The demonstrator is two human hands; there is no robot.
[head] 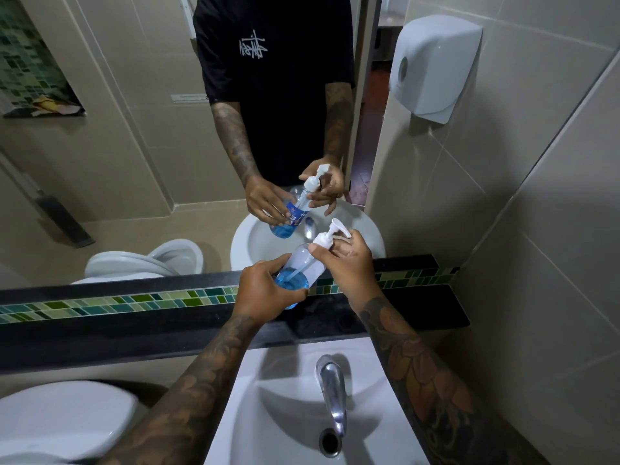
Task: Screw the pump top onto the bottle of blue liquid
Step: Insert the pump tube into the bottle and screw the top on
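**Pump top going onto the bottle**

The left hand [265, 290] is gripping the tilted bottle of blue liquid [298, 273] above the sink [268, 414], steadying it while the right hand [345, 263] is pinching the pump top [327, 239] at the neck, apparently for twisting.

The single head-worn camera is looking forward and steeply down from above the sink [302, 414], its wide angle bending the tiled walls. It is sitting close to the left hand [265, 290] and right hand [345, 263], and facing the mirror [134, 162], which is giving a second, opposite look at them.
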